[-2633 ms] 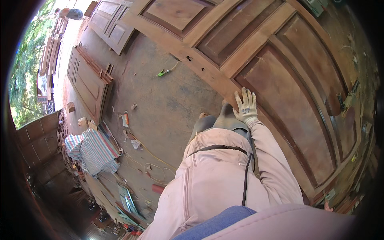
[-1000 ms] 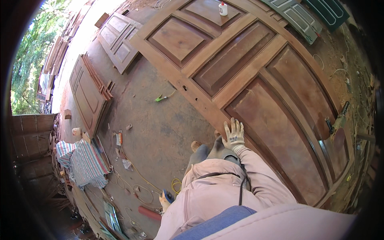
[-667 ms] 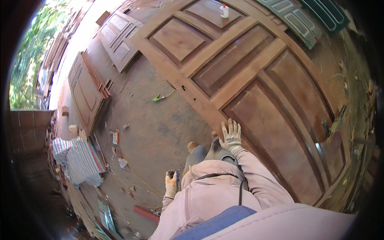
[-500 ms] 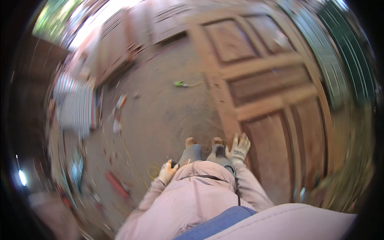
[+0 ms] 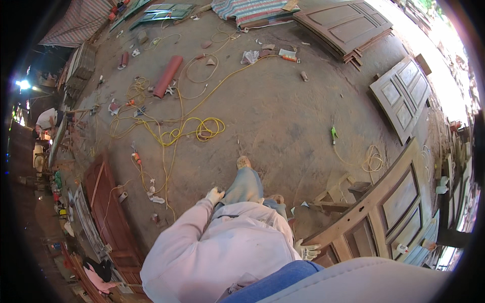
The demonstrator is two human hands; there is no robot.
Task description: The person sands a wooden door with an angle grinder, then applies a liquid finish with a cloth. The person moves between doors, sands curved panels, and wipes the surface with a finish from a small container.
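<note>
My left hand (image 5: pixel 215 195), in a pale work glove, is closed beside my left thigh. Something dark showed in it a moment ago, but its kind cannot be made out. My right hand (image 5: pixel 307 249), also gloved, has its fingers spread at the near edge of a brown wooden panel door (image 5: pixel 375 217) on my right. Whether its palm presses on the wood is hard to see. A small white and red object (image 5: pixel 401 248) lies on this door. Wooden supports (image 5: pixel 331 206) show at the door's left edge.
Yellow cords (image 5: pixel 177 132) lie looped across the floor ahead, near a red roll (image 5: pixel 168 76). A green-ended cable (image 5: pixel 333 134) lies front right. More panel doors stand at right (image 5: pixel 402 96), far right (image 5: pixel 348 28) and left (image 5: pixel 108 212). Another person (image 5: pixel 48 119) bends at far left.
My view has swung left, bringing cords and the left-hand door into sight. The door under my right hand now lies lower right, and that hand trails farther back. My left foot has stepped forward.
</note>
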